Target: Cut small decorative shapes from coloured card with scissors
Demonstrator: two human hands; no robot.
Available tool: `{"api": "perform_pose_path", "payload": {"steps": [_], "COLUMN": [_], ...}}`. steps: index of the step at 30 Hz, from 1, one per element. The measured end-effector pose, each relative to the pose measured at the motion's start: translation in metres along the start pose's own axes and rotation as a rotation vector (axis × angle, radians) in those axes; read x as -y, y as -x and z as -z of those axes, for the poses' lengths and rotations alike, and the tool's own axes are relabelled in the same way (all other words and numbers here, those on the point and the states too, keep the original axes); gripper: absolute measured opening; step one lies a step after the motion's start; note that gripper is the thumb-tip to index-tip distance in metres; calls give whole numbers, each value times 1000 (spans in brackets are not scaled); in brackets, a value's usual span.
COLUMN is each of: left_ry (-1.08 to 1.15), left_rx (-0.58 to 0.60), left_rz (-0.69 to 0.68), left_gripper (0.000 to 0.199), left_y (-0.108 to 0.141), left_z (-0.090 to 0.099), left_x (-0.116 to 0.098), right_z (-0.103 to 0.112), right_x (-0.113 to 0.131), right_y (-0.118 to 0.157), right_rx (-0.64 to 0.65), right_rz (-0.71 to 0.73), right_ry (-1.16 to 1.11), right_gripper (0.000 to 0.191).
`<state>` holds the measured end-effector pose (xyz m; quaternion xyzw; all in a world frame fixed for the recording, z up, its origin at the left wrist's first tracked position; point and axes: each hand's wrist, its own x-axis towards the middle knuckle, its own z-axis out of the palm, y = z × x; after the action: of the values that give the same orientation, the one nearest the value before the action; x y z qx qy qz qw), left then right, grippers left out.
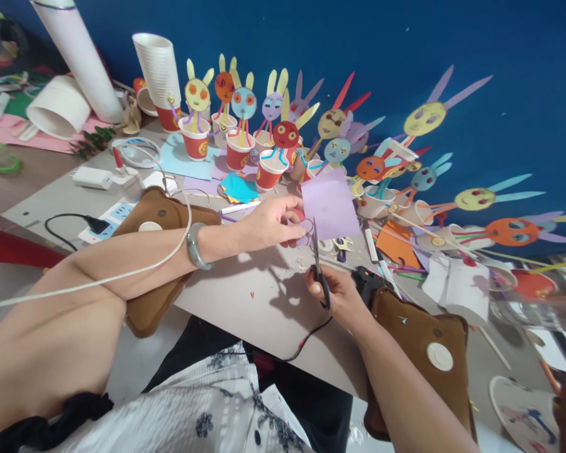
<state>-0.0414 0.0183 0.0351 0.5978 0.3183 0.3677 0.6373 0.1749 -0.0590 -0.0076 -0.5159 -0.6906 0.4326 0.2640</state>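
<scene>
Between the fingers of my left hand (268, 221) is the near left edge of a square sheet of purple paper (332, 204). Round outlines show at the edge beside the fingertips. My right hand (337, 292) is closed around the dark handles of a pair of scissors (317, 264). The blades point up and away from me, against the near edge of the paper. Whether they are cutting at this instant I cannot tell. Paper offcuts (343, 244) lie on the table just beneath.
Paper cups (195, 143) with rabbit-like paper figures (287, 134) line the blue wall. Brown cushions (419, 365) lie under both arms. A white cable (170, 255) crosses my left forearm. A power strip (108, 221) sits at left, a stack of cups (156, 72) behind.
</scene>
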Motion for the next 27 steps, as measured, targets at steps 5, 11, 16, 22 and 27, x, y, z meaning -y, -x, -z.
{"api": "perform_pose_path", "payload": {"steps": [5,11,16,22,27], "left_ry": [-88,-205,-260,-324,-360], "left_rx": [96,113,138,97,122], "left_rz": [35,40,-3,-24,-29], "left_gripper": [34,49,48,55,65], "left_y": [0,1,0,-2,-3], "left_z": [3,3,4,6,9], "left_x": [3,6,8,9,10], "right_z": [0,1,4,6,7], "right_x": [2,5,5,2,1], "right_y": [0,-1,-2,-2,-2], "right_rx": [12,30,32,59,77], "right_rz": [-13,-42,-64,-80,-117], "right_ry": [8,-1,6,8,-29], "right_gripper": [58,59,61,58,60]}}
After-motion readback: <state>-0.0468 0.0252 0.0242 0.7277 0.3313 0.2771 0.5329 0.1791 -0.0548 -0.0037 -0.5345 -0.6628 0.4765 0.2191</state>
